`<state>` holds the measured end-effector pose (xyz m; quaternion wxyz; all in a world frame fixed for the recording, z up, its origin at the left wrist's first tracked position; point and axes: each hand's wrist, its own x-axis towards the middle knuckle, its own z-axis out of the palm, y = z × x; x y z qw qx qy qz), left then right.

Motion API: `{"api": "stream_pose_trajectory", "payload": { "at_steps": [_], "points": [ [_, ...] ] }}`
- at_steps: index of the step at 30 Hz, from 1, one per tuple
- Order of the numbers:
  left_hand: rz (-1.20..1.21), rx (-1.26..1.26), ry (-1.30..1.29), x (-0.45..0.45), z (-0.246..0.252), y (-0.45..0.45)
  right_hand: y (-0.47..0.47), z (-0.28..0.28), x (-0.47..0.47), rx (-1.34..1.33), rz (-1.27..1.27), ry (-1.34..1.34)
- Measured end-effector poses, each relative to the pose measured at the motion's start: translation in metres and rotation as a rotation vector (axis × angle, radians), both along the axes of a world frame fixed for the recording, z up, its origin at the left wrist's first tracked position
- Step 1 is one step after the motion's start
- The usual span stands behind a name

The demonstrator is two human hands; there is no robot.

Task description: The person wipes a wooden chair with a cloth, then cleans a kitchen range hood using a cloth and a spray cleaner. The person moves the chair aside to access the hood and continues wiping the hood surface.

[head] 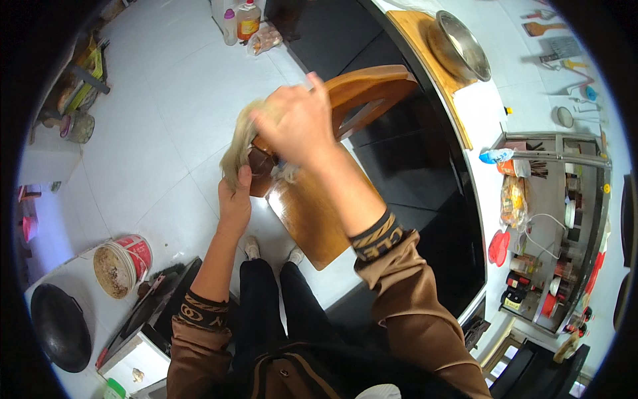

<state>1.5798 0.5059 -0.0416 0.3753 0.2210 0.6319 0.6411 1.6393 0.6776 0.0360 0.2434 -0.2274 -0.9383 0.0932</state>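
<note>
A wooden chair (319,214) with a flat seat and a curved backrest stands before me, beside the dark cabinet fronts. My right hand (299,122), slightly blurred, presses a pale greenish cloth (237,142) against the wood near one end of the backrest. The cloth hangs down to the left, and my left hand (235,202) grips its lower end between thumb and fingers. Between the hands a darker brown wooden part (261,162) shows. The cloth hides part of the wood.
A steel basin (463,45) rests on a wooden board on the right counter. Bottles (248,20) and a bag (265,40) stand on the floor ahead. At the left are a red-and-white bucket (122,264), a black wok (61,326) and a glass jar (79,126).
</note>
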Motion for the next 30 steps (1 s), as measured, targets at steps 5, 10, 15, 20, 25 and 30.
{"api": "stream_pose_trajectory", "payload": {
  "at_steps": [5,10,15,20,25,30],
  "points": [
    [-0.017,0.145,0.032,-0.001,0.006,0.007,0.13,-0.01,0.045,0.087,-0.338,-0.046],
    [-0.084,0.031,0.135,-0.02,0.008,0.004,0.185,-0.029,0.073,0.214,-0.388,0.228],
    [-0.178,-0.086,0.157,-0.027,0.035,0.02,0.213,-0.038,0.095,0.071,-0.689,0.451],
    [-0.063,-0.064,0.21,-0.063,0.03,0.005,0.169,-0.051,0.165,-0.854,-0.882,0.822],
    [-0.09,0.148,0.63,-0.042,0.07,0.043,0.088,-0.199,0.265,-1.427,-0.784,0.786],
    [-0.189,0.074,1.284,-0.035,0.054,0.055,0.002,-0.323,0.311,-0.717,-1.157,-0.087]
  ]
}}
